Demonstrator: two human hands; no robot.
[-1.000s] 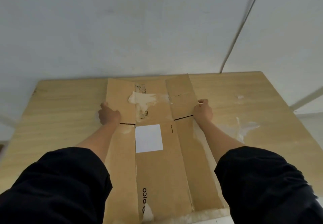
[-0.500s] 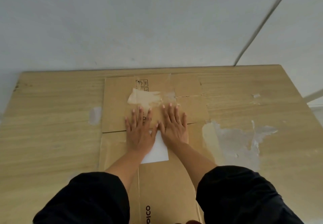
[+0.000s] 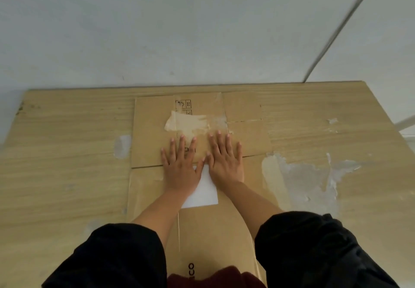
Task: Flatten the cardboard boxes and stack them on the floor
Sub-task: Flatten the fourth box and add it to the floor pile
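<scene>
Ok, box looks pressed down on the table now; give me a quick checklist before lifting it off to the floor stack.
1. Cardboard box lying flat on the table: ok.
2. Far flaps folded out flat: ok.
3. Left hand and right hand pressing palm-down with straight fingers, no grip on an edge yet: not ok for lifting.
4. Loose tape on the top panel: partly peeled, not ok.
5. White label stuck down: ok.
6. Floor stack spot: out of view, cannot tell.
</scene>
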